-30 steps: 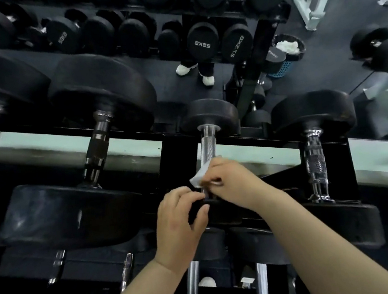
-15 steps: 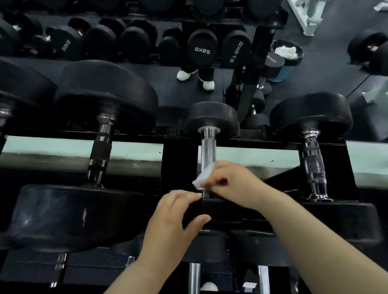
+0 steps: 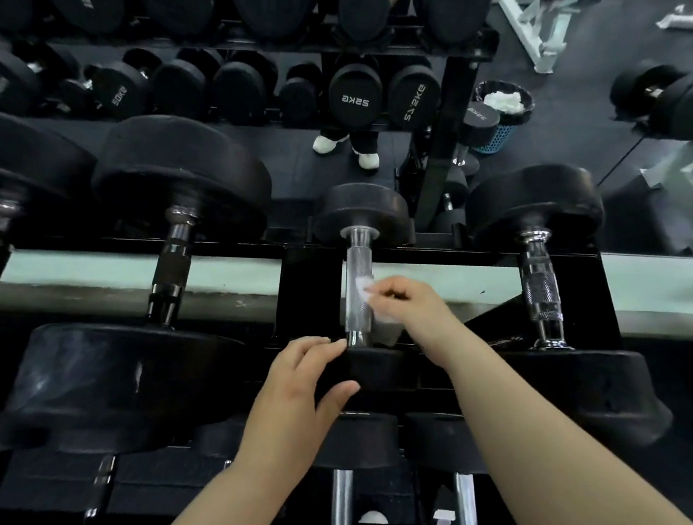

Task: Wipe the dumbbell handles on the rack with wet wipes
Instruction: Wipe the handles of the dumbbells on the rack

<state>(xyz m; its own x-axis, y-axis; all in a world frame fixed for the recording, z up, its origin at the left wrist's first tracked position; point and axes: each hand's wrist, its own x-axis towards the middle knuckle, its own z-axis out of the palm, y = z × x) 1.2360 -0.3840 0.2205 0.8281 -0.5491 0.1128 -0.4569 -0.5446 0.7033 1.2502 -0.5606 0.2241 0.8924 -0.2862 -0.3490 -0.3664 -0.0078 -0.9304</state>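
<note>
A small black dumbbell lies on the top tier of the rack (image 3: 501, 262), its chrome handle (image 3: 356, 270) running away from me. My right hand (image 3: 408, 305) pinches a white wet wipe (image 3: 365, 290) against the right side of that handle, about halfway along. My left hand (image 3: 301, 376) grips the dumbbell's near head (image 3: 382, 369), fingers over its top and thumb on its front face. The far head (image 3: 359, 214) sits against the mirror.
Larger dumbbells lie to the left (image 3: 174, 253) and one to the right (image 3: 539, 282) on the same tier. More handles (image 3: 341, 512) show on the tier below. The mirror behind reflects a blue bin (image 3: 496, 121) holding white wipes.
My right hand has come off its grip round the handle's near end and now holds the wipe higher, on the handle's right side. My left hand stays on the near head.
</note>
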